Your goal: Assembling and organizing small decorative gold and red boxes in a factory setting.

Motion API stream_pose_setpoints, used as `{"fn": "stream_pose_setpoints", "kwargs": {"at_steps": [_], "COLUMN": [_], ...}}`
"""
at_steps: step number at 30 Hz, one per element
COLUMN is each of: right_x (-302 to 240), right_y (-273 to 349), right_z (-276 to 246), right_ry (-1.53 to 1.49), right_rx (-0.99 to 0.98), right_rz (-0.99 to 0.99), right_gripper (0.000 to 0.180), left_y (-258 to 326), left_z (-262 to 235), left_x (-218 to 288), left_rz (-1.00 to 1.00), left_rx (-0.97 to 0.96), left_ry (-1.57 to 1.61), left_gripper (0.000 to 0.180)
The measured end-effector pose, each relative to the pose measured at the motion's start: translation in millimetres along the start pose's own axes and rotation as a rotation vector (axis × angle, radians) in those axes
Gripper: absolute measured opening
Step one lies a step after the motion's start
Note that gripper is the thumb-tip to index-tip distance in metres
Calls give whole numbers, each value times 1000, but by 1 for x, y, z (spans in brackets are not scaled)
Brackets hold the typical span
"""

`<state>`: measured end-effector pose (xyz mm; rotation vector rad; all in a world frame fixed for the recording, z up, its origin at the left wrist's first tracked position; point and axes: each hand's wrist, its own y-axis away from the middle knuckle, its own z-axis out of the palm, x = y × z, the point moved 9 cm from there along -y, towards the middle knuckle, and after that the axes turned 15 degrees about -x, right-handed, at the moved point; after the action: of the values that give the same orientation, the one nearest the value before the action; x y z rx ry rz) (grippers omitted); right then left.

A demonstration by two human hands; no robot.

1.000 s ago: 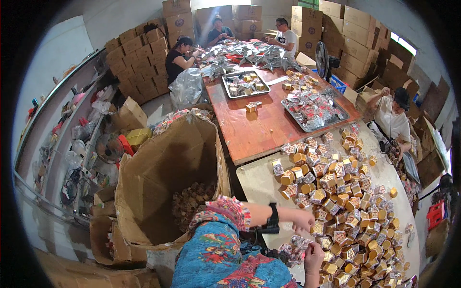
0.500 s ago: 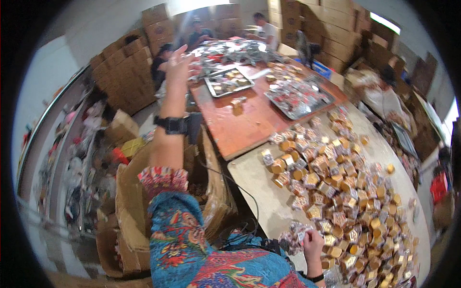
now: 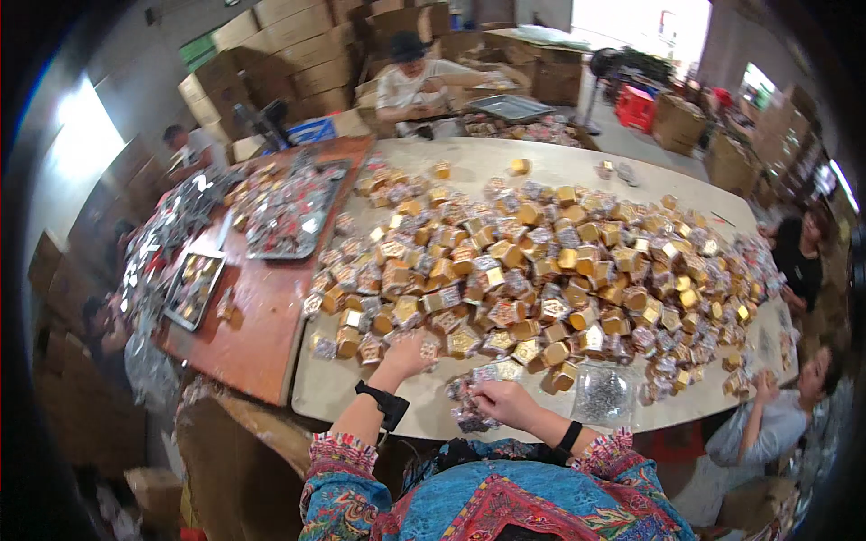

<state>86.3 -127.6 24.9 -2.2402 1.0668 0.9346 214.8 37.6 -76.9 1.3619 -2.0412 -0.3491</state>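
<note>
Gold wrapped sweets (image 3: 505, 288) under both hands.

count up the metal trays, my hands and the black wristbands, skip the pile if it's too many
metal trays: 3
hands, left hand and right hand: 2
black wristbands: 2
total: 7
wrapped pieces: too many to count
</note>
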Motion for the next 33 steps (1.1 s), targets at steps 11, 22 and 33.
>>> {"fn": "stream_pose_setpoints", "kwargs": {"at_steps": [11, 22, 33], "right_x": [20, 16, 20], "right_y": [9, 21, 13], "right_z": [0, -8, -6], "right_ry": [-60, 25, -10], "right_rx": [12, 87, 72], "right_rz": [52, -6, -9], "right_gripper": [12, 12, 11], "left_y": [-55, -44, -40], "left_z": [22, 24, 34], "left_x": [36, 35, 31], "left_rz": [-2, -27, 13], "left_rx": [134, 193, 117], "left_ry": [-252, -331, -346], "left_gripper": [53, 52, 59]}}
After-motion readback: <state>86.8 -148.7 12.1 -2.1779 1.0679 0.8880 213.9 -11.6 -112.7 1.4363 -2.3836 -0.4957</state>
